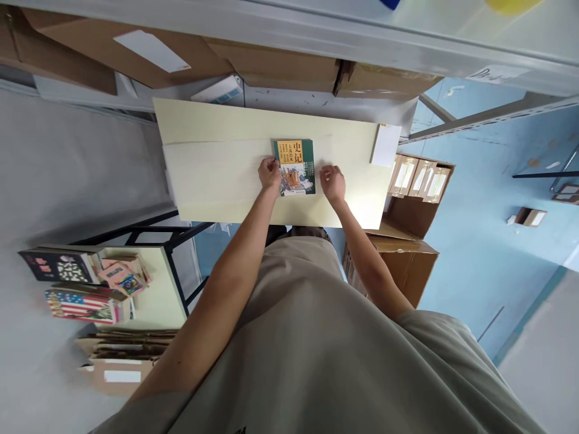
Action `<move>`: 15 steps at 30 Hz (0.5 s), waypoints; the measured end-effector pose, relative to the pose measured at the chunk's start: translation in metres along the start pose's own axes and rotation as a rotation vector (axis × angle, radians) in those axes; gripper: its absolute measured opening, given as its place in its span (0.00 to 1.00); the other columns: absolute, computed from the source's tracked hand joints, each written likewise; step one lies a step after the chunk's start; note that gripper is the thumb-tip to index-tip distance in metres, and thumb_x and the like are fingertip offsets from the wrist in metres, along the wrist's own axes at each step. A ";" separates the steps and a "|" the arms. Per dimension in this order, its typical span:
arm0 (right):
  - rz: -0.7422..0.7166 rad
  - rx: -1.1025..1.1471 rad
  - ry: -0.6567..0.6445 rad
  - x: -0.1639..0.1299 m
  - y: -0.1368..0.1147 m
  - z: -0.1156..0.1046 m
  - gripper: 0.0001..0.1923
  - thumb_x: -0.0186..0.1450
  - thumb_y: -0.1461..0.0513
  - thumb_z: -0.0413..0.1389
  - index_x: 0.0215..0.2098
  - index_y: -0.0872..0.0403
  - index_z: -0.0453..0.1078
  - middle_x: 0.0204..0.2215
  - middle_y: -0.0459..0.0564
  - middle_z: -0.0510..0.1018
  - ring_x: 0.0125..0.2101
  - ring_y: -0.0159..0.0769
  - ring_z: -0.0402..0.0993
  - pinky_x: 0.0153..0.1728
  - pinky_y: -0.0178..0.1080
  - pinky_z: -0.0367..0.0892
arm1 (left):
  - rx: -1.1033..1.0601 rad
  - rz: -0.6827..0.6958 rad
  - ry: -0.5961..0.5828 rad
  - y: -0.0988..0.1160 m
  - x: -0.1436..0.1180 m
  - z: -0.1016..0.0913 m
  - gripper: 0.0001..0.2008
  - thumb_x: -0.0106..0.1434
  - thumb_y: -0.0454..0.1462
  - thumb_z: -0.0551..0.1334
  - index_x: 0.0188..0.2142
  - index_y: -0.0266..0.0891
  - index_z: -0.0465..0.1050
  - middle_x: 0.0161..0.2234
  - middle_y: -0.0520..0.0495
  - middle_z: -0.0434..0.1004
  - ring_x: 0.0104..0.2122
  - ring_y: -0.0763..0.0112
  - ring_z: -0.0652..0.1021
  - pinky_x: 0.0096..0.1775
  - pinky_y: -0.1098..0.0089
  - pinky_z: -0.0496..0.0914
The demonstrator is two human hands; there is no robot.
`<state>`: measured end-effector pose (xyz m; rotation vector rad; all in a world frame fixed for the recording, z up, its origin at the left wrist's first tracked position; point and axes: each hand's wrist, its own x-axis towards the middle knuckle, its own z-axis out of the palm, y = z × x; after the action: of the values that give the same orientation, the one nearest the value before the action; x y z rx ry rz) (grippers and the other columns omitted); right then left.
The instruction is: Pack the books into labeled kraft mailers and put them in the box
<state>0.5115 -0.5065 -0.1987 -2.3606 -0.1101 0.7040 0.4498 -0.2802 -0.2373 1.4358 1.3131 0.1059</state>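
A book (pixel 295 167) with a green, yellow and illustrated cover and Chinese characters lies face up on a pale yellow tabletop (pixel 357 199). Beneath it a whitish, thin sheet (pixel 212 172) stretches to the left, and its faint right edge shows just past the book. My left hand (pixel 270 175) is closed at the book's left edge, its fingertips touching the cover. Just off the right edge of the book, my right hand (pixel 333 182) has its fingers curled together; whatever they pinch, if anything, is too small to make out.
A white pad (pixel 386 144) lies at the table's right end. Cardboard boxes (pixel 289 66) stand behind, under a grey metal shelf beam (pixel 289 30). Stacked books (pixel 81 301) rest on a side table at lower left. An open carton (pixel 416 205) stands at right.
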 end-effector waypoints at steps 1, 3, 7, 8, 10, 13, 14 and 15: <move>0.030 0.010 0.077 -0.002 0.004 -0.004 0.15 0.84 0.55 0.54 0.58 0.52 0.80 0.61 0.65 0.84 0.52 0.50 0.86 0.58 0.54 0.83 | -0.005 0.002 0.005 -0.001 0.000 0.001 0.13 0.72 0.44 0.77 0.45 0.40 0.79 0.43 0.41 0.87 0.51 0.54 0.87 0.59 0.58 0.82; 0.097 0.022 0.191 -0.004 0.012 -0.009 0.18 0.84 0.52 0.54 0.62 0.53 0.77 0.61 0.68 0.82 0.57 0.54 0.84 0.60 0.57 0.82 | -0.007 0.014 0.012 -0.003 0.001 0.002 0.13 0.72 0.44 0.77 0.45 0.40 0.79 0.43 0.41 0.86 0.51 0.54 0.87 0.59 0.58 0.82; 0.174 0.001 0.159 -0.003 0.015 -0.010 0.15 0.84 0.53 0.55 0.58 0.54 0.76 0.51 0.65 0.86 0.57 0.56 0.83 0.62 0.59 0.80 | 0.029 0.017 0.019 -0.007 0.005 0.004 0.15 0.72 0.46 0.77 0.45 0.40 0.79 0.45 0.40 0.87 0.53 0.54 0.87 0.60 0.57 0.82; 0.183 -0.012 0.143 -0.003 0.013 -0.009 0.13 0.84 0.55 0.54 0.56 0.53 0.76 0.49 0.65 0.86 0.56 0.55 0.83 0.61 0.58 0.79 | 0.044 0.014 0.019 -0.007 0.006 0.004 0.15 0.72 0.47 0.77 0.45 0.40 0.79 0.46 0.39 0.87 0.53 0.53 0.87 0.60 0.57 0.82; 0.177 -0.039 0.151 -0.006 0.007 -0.006 0.12 0.84 0.56 0.53 0.52 0.52 0.76 0.49 0.64 0.86 0.55 0.55 0.83 0.62 0.57 0.79 | 0.066 0.012 0.020 -0.008 0.007 0.005 0.15 0.72 0.46 0.77 0.45 0.40 0.79 0.47 0.38 0.87 0.55 0.52 0.87 0.62 0.57 0.81; 0.104 -0.077 0.207 -0.017 -0.007 -0.003 0.12 0.85 0.56 0.52 0.51 0.51 0.76 0.52 0.64 0.85 0.57 0.55 0.80 0.63 0.57 0.78 | 0.084 0.019 0.019 -0.006 0.006 0.003 0.11 0.73 0.43 0.75 0.46 0.40 0.80 0.49 0.36 0.88 0.57 0.51 0.87 0.64 0.55 0.80; 0.070 -0.090 0.214 -0.021 -0.013 -0.002 0.12 0.85 0.56 0.52 0.51 0.51 0.76 0.53 0.64 0.84 0.57 0.55 0.80 0.64 0.57 0.77 | 0.099 0.020 0.016 -0.005 0.005 0.002 0.08 0.74 0.41 0.74 0.46 0.40 0.81 0.49 0.36 0.89 0.57 0.50 0.87 0.65 0.54 0.80; 0.036 -0.105 0.212 -0.025 -0.019 0.000 0.12 0.86 0.56 0.52 0.51 0.50 0.76 0.55 0.64 0.83 0.59 0.54 0.79 0.64 0.56 0.77 | 0.120 0.021 0.013 -0.003 0.004 0.001 0.06 0.74 0.39 0.73 0.45 0.40 0.81 0.50 0.36 0.89 0.57 0.49 0.87 0.66 0.53 0.79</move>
<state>0.4921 -0.4979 -0.1759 -2.5275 -0.0125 0.4712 0.4500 -0.2788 -0.2423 1.5532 1.3339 0.0510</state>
